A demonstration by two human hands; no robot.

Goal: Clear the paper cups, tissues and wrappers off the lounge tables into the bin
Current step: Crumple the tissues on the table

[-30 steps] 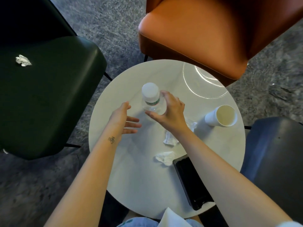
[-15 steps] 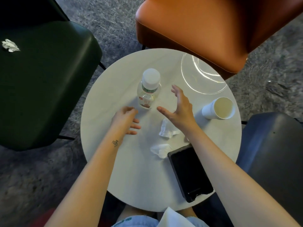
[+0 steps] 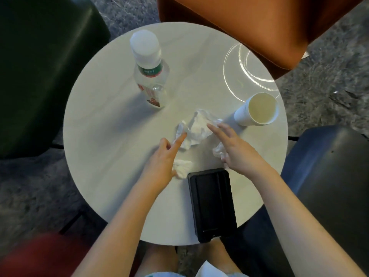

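Touching the largest tissue (image 3: 196, 127) with straight fingers, my left hand (image 3: 160, 158) and right hand (image 3: 237, 150) grip nothing; three crumpled white tissues, one paper cup (image 3: 257, 108) on the worktop (image 3: 103, 124).

One head-worn wide-angle view looks steeply down, close over the round white bench (image 3: 103, 140), with both forearms reaching in from the lower edge.

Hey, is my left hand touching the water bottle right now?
Apart. The head view shows bare table between the water bottle and the left hand, whose outstretched fingers lie at the crumpled tissue instead.
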